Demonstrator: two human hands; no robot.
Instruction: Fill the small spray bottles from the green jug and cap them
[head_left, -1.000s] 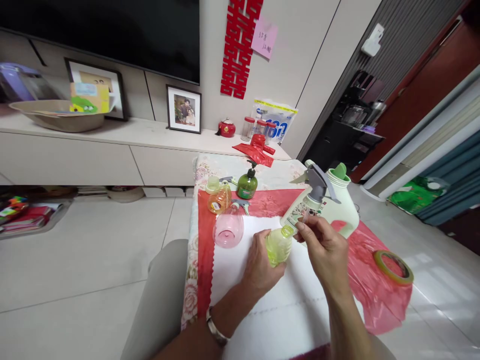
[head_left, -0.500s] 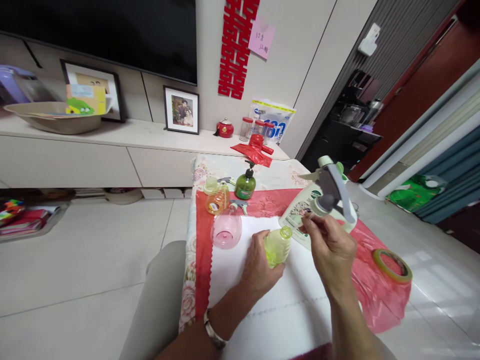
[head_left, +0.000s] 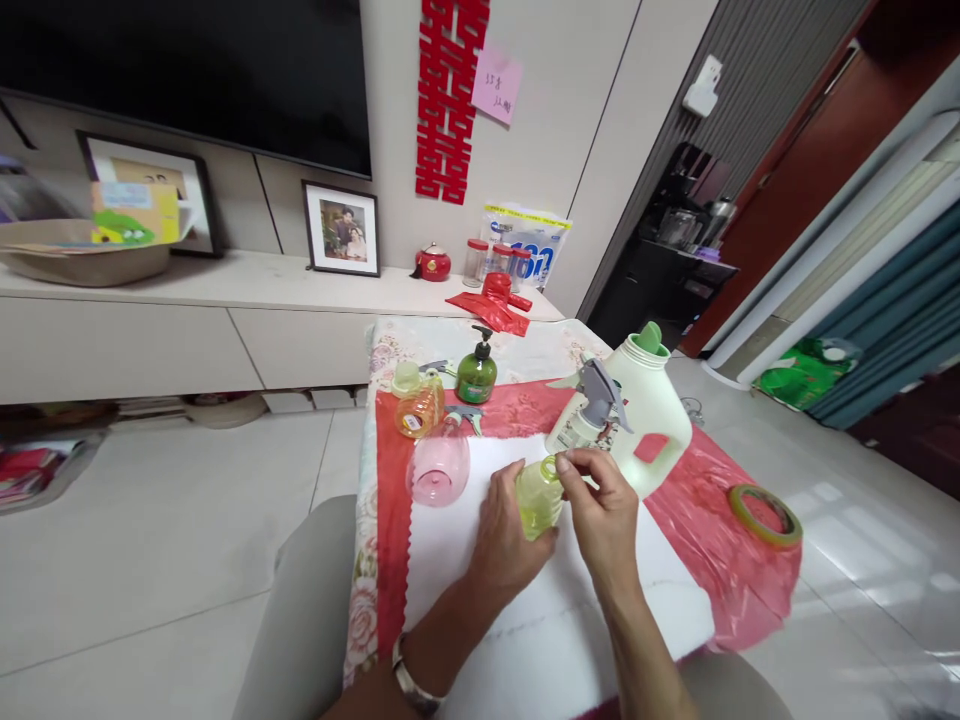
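The right hand's (head_left: 606, 515) fingers are drawn narrow, thumb and forefinger pinched together just at the right side of the yellow bottle's (head_left: 538, 508) mouth. They seem to hold the lower end of the grey spray head (head_left: 601, 392), which tilts above and just beyond them; its tube is too small and too covered to make out, so I cannot tell whether it sits in the neck or beside it.

The bottle lies immediately left of those fingers — neck next to the fingertips, body sloping down and a little left, so its long axis leans its mouth toward the right hand. The left hand (head_left: 504, 540) is the nearer of the two to the body: its fingers wrap it from the left, with the thumb low across the front.

Farther out, left of the left fingers, a pink bottle (head_left: 438, 470) lies tipped; beyond it are an orange bottle (head_left: 420, 410) and, farther from the hands, a green pump bottle (head_left: 478, 376). A pale jug (head_left: 652, 400) stands close behind the right fingers on the table (head_left: 551, 345) — a tape roll (head_left: 784, 540) is well to their right.
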